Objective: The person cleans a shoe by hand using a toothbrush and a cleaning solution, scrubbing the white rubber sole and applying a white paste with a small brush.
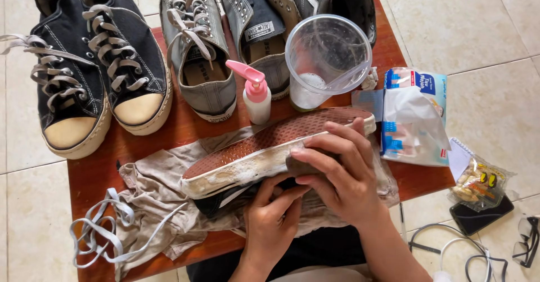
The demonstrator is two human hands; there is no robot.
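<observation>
A sneaker (pixel 264 147) lies on its side on a dirty cloth (pixel 163 197), its reddish-brown sole up and its white rubber edge foamy. My left hand (pixel 273 217) holds the shoe's dark upper from below. My right hand (pixel 340 172) presses a small brownish pad or cloth against the white edge near the heel end. What my right fingers grip is mostly hidden.
On the red-brown table (pixel 95 175) stand a black pair (pixel 90 68) and a grey pair (pixel 225 45) of sneakers, a pink pump bottle (pixel 256 93), a clear plastic jug (pixel 326 57) and a tissue pack (pixel 413 116). Loose laces (pixel 98 228) lie at front left. A phone, snack bag, cable and glasses lie on the floor tiles at right.
</observation>
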